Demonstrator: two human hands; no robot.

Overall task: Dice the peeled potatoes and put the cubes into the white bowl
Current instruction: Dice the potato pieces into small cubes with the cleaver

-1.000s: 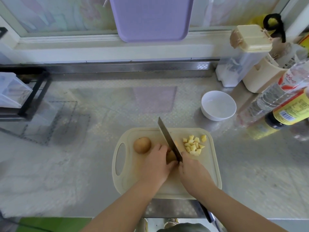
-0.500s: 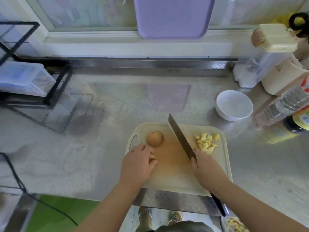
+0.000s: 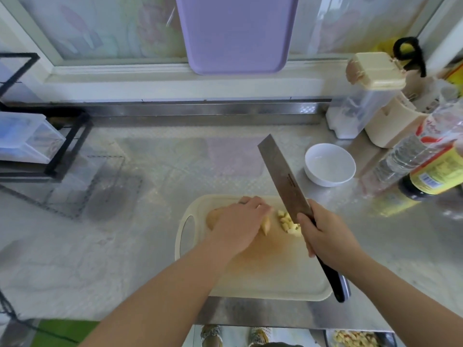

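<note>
On the cream cutting board (image 3: 270, 276), my left hand (image 3: 240, 225) lies palm down over a potato piece (image 3: 265, 227), whose pale cut end pokes out under the fingers. A whole peeled potato (image 3: 211, 217) peeks out to the left of that hand. My right hand (image 3: 325, 237) grips the black handle of a cleaver (image 3: 283, 176), the blade lifted off the board and pointing away. A pile of yellow potato cubes (image 3: 288, 221) lies between the hands, partly hidden by the blade. The white bowl (image 3: 329, 164) stands empty beyond the board, to the right.
Bottles (image 3: 431, 159) and a clear container with a beige lid (image 3: 363, 96) crowd the right side of the steel counter. A black wire rack (image 3: 45, 146) holding a plastic box stands at the left. A purple tray (image 3: 236, 33) leans against the window behind.
My left hand has shifted right across the board and now covers the potato piece. My right hand has raised the cleaver off the board.
</note>
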